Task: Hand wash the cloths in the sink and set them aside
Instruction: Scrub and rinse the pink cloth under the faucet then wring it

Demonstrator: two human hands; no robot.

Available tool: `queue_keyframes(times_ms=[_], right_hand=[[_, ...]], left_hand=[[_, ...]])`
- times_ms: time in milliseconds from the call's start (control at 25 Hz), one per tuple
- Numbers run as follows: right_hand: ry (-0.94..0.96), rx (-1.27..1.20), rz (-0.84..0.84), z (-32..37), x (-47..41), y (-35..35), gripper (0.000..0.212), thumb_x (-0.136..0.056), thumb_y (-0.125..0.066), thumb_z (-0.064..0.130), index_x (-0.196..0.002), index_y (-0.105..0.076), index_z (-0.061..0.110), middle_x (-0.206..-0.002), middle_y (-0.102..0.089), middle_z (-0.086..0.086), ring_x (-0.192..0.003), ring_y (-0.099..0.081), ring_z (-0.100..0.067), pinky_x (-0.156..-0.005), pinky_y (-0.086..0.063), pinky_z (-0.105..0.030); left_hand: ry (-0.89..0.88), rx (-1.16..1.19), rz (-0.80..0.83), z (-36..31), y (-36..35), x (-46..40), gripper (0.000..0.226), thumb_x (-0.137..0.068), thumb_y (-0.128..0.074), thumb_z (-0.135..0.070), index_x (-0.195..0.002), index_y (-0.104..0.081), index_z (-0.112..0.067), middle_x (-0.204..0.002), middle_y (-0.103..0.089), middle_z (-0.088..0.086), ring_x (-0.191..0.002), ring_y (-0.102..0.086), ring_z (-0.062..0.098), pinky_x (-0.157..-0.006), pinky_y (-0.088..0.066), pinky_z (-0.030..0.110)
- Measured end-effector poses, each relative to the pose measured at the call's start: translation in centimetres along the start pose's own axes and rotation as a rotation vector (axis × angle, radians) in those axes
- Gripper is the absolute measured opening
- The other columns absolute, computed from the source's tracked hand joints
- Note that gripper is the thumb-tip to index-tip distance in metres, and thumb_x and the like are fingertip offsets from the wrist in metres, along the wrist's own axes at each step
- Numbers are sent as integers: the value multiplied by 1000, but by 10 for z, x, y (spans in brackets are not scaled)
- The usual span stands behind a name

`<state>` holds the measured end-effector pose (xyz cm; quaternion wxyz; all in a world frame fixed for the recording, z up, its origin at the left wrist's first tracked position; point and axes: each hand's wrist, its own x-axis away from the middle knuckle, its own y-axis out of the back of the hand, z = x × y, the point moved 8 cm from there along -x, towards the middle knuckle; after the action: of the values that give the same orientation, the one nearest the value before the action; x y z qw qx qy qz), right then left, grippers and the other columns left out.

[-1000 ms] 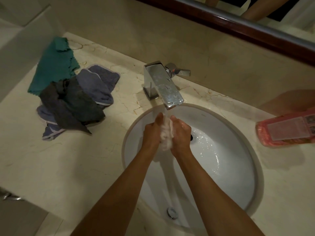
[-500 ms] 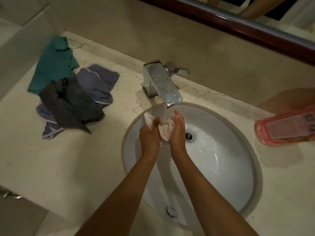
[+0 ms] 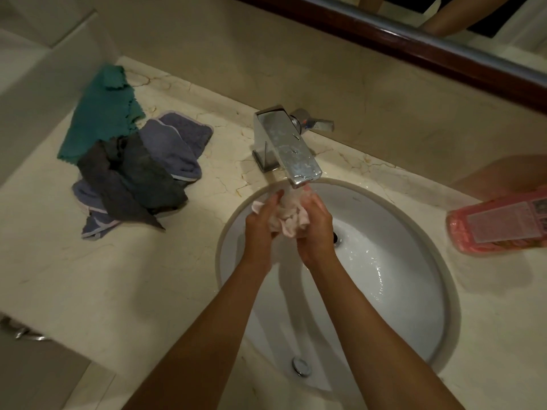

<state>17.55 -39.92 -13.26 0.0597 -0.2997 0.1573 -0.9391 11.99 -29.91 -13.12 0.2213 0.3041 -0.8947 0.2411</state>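
1. Since half a second ago both hands have worked the pale pink cloth (image 3: pixel 288 221) into a tighter wad; the loose flap that stuck out to the left is now mostly bunched between the palms, with only a small corner showing left of the left hand (image 3: pixel 262 229).
2. Marble counter (image 3: pixel 118 276) fills the frame from lower left to right edge, with the oval white sink (image 3: pixel 399 291) set into it right of centre; water runs over the bowl near the drain (image 3: pixel 336 238).
3. A heap of cloths lies on the counter in the upper left, well apart from the sink: a teal cloth (image 3: pixel 102 119) farthest back, a purple-blue cloth (image 3: pixel 174 143) beside it, and a dark grey cloth (image 3: pixel 133 182) draped over both.
4. A chrome faucet (image 3: pixel 285 146) stands at the sink's back rim, its spout pointing toward the lower right, directly over the wad.
5. A pink bottle (image 3: pixel 500 223) lies on its side at the right edge of the frame, on the counter beside the sink.
6. The wad sits just under the spout, over the upper left part of the bowl, with no clear long axis; it is a crumpled lump.
7. Grip: the left hand and the right hand (image 3: pixel 316 229) both curl their fingers round the wad, pressing it from either side.
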Motion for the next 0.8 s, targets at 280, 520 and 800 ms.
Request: queue_keyframes(times_ms=[280,520,800], right_hand=[[262,301,-50,9,6,-2,20,-102,-54,17,-101,-72,7,-93,-73,-17,-85,-70,-29,-78,-56,-38],[248,227,-205,7,8,2,38,-102,-52,11,-66,-65,18,-61,-63,2,-58,-60,-11,-56,-49,-25],[150,190,-300,3,7,6,38,-100,-56,16,-64,-65,18,-56,-63,4,-58,-60,-14,-60,-48,-29]], left_hand=[[273,-114,-96,11,-4,-8,56,-97,-46,-62,-104,-73,-14,-96,-76,13,-93,-73,32,-85,-60,49],[18,-204,-314,5,-4,4,40,-95,-64,-49,-67,-68,-21,-62,-71,-3,-63,-70,10,-62,-53,29],[-156,-335,-404,-2,3,-3,46,-96,-66,-29,-52,-57,-22,-43,-58,-9,-42,-56,-1,-47,-42,20]])
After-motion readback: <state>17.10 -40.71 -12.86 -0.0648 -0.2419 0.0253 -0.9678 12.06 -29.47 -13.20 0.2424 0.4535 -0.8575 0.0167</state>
